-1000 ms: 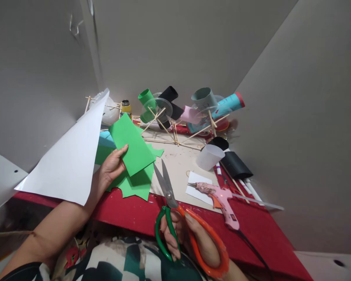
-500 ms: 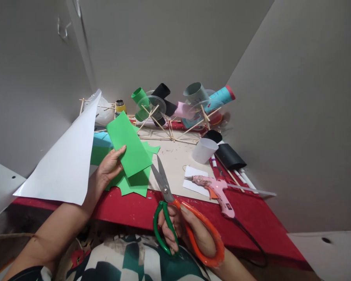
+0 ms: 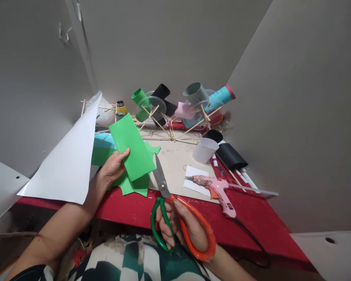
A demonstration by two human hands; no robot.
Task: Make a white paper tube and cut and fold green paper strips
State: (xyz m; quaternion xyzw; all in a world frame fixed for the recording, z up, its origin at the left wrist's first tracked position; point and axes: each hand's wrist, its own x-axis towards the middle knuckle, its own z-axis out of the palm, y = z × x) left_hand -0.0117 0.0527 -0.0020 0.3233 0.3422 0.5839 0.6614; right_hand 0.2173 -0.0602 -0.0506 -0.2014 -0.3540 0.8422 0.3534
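Note:
My left hand [image 3: 112, 168] pinches a green rectangular paper piece [image 3: 132, 146] and holds it tilted above the table. Under it lies a larger green paper sheet [image 3: 134, 184] with a jagged cut edge. My right hand [image 3: 183, 228] grips scissors [image 3: 175, 212] with one green and one orange handle loop. Their blades are nearly closed and point up toward the lower right edge of the held green piece.
A white sheet [image 3: 68, 164] leans at left. On the red table [image 3: 128, 208] lie a beige board [image 3: 175, 158], a pink glue gun [image 3: 219, 191] on white paper, a translucent cup [image 3: 204, 150], black rolled paper [image 3: 231, 156], and stick-and-cup models [image 3: 175, 111] at the back.
The scissors moved left and their blades closed, coming nearer the green piece. My left hand shifted the green piece slightly right and down. The camera view dipped a little.

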